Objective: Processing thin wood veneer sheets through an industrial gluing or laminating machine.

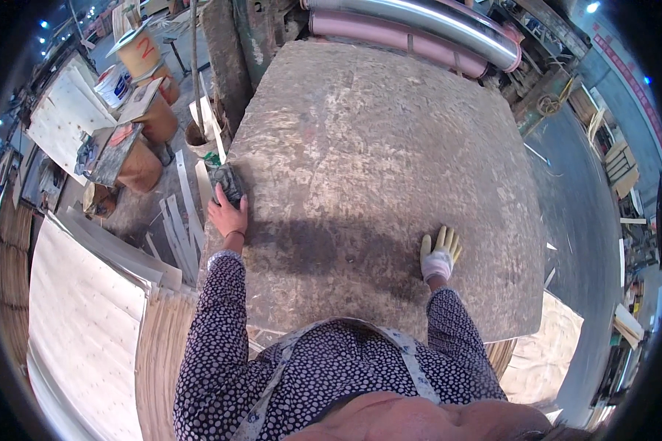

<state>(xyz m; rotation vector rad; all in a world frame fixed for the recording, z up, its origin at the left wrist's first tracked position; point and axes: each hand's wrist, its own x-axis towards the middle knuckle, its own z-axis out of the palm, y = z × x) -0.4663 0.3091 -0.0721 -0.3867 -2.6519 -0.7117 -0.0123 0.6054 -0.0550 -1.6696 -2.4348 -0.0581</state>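
Observation:
My left hand (228,214) is bare and rests at the left edge of a large, worn wooden board (375,147). Its fingers are stretched out and slightly apart, with the tips against a dark, crumpled-looking bundle (226,182) that I cannot make out exactly. My right hand (440,253) wears a pale glove with yellowish fingers. It lies on the board's near right part, fingers spread, holding nothing. A dark stain (309,246) runs across the board between the two hands.
Past the board's far edge lie a shiny metal roller (419,29) and a pink roller (397,38). A stack of wood veneer sheets (88,316) stands at the near left. Loose strips (176,228) litter the floor there. Round drums (141,165) and a white bucket (112,87) stand farther left.

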